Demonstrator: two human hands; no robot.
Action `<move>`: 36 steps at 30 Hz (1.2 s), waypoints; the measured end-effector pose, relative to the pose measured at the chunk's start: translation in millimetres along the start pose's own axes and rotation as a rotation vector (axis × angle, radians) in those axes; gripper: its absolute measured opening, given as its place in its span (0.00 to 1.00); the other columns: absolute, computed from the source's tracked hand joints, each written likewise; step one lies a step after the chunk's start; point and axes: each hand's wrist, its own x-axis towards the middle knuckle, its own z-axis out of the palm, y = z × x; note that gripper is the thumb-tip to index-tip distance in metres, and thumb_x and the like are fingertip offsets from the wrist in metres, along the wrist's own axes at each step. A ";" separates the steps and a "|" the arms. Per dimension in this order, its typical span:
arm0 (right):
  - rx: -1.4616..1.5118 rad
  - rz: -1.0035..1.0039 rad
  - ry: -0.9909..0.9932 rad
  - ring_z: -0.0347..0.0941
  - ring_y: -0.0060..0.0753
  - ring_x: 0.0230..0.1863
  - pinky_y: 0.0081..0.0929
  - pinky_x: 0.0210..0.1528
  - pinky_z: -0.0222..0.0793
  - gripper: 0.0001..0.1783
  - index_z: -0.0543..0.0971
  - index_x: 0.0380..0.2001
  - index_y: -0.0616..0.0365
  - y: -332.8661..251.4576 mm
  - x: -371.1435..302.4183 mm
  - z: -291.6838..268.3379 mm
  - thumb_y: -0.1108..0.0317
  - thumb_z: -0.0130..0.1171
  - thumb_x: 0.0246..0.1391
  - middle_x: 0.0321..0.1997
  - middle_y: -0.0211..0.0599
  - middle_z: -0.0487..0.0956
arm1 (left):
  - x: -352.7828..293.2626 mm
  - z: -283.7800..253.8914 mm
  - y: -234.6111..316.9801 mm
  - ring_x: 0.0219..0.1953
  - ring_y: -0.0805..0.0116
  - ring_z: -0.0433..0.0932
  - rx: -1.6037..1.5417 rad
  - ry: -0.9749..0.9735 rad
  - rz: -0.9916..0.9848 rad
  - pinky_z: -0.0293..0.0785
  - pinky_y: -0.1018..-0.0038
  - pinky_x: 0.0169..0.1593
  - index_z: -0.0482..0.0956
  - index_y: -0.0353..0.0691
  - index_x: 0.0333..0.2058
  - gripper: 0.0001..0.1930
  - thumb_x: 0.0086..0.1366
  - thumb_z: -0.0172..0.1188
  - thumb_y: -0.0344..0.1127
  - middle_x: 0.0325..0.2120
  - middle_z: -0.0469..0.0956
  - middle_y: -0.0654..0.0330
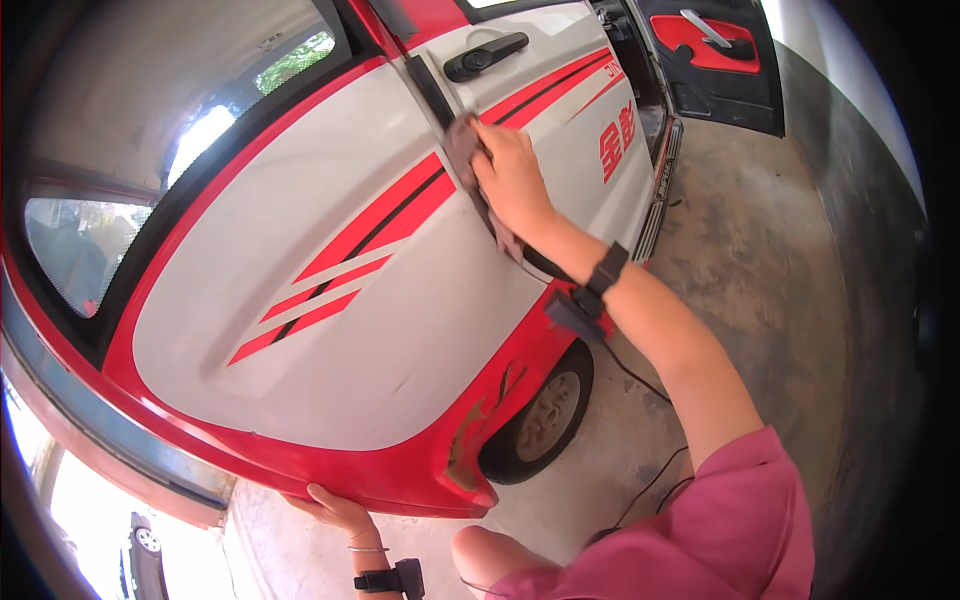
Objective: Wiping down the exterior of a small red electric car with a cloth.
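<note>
Pressing a grey-brown cloth point(468, 150) flat against the white side panel point(300, 330) of a small red-and-white vehicle, the right hand point(512, 178) lies spread over the rag with its fingers stretched out, not curled into a fist, just below the black door handle point(486, 56) and beside the red stripes point(375, 225). The cloth looks soft, limp and light; part of it hangs loose beneath the palm, so it probably handles best bunched under the whole flat hand, not pinched at a corner. The left hand point(335, 510) is well apart from it, low down, fingers hooked under the red lower edge of the body point(400, 485) near the front wheel point(545, 415). Both wrists carry black strapped devices, and a thin cable trails over the concrete floor point(760, 260).
</note>
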 end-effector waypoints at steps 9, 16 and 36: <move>-0.316 -0.225 0.065 0.66 0.53 0.50 0.40 0.56 0.64 0.19 0.75 0.50 0.61 -18.7 106.4 19.9 0.69 0.49 0.56 0.46 0.46 0.76 | -2.1 2.8 -1.1 0.63 0.52 0.60 -0.040 -0.024 -0.012 0.64 0.62 0.63 0.46 0.39 0.67 0.35 0.70 0.40 0.56 0.65 0.53 0.48; -0.502 -0.253 0.010 0.67 0.50 0.48 0.41 0.51 0.68 0.15 0.77 0.43 0.64 -5.2 98.0 15.7 0.70 0.51 0.53 0.48 0.45 0.73 | -2.7 3.7 0.5 0.64 0.52 0.59 -0.028 -0.008 -0.011 0.64 0.62 0.62 0.46 0.37 0.67 0.36 0.70 0.41 0.55 0.65 0.52 0.47; 0.355 0.243 0.077 0.70 0.49 0.49 0.36 0.52 0.66 0.16 0.76 0.46 0.64 -28.2 2.9 0.2 0.71 0.50 0.54 0.46 0.48 0.73 | -0.7 0.3 2.0 0.65 0.54 0.57 -0.017 -0.070 0.013 0.59 0.63 0.65 0.47 0.38 0.67 0.35 0.71 0.44 0.54 0.66 0.53 0.50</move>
